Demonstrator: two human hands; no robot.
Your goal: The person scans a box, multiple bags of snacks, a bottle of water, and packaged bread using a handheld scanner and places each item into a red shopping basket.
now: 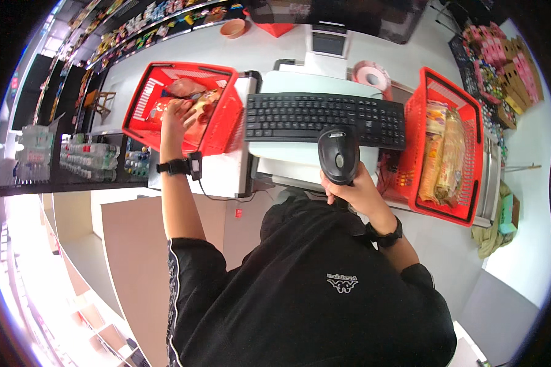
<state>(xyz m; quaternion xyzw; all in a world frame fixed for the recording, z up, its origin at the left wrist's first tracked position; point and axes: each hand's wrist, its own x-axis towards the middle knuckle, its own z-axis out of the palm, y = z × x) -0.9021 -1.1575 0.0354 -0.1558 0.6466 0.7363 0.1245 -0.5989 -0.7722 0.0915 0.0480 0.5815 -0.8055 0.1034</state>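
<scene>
A black handheld barcode scanner (339, 158) is gripped in my right hand (360, 190), its head over the lower edge of a black keyboard (298, 117). My left hand (178, 118) reaches into the red shopping basket (222, 133) on the left, fingers spread above several packaged goods (206, 105). I cannot tell whether the fingertips touch the packs. Right of the keyboard stands a second red shopping basket (415, 174), with long wrapped packages (450, 160) lying in it.
A paper roll (371, 75) and a small device with a dark screen (329, 43) stand behind the keyboard. A large dark monitor (376, 18) overhangs the far side. Bottled drinks (89, 158) line a shelf at left. Cartons (505, 55) are stacked at far right.
</scene>
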